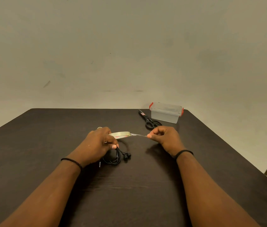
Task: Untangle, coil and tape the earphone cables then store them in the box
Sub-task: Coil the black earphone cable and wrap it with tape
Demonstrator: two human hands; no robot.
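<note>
Table (47, 161) – dark wood, spreading under both forearms to a pale wall (129, 46). Beyond the right hand (165, 138), at the far edge, stands the box (165, 114), clear with red latches and its lid on; scissors (149, 120) lie just beside it, handles toward the hand. The left hand (98, 143) is closed around the tape roll (121, 135) and also pinches the coiled black earphones (114, 157), which hang just below that grip with buds to its right. The right hand pinches the free tape end (139, 135) – a clear strip stretched taut between the two grips. Each wrist wears a black band (184, 152).
</note>
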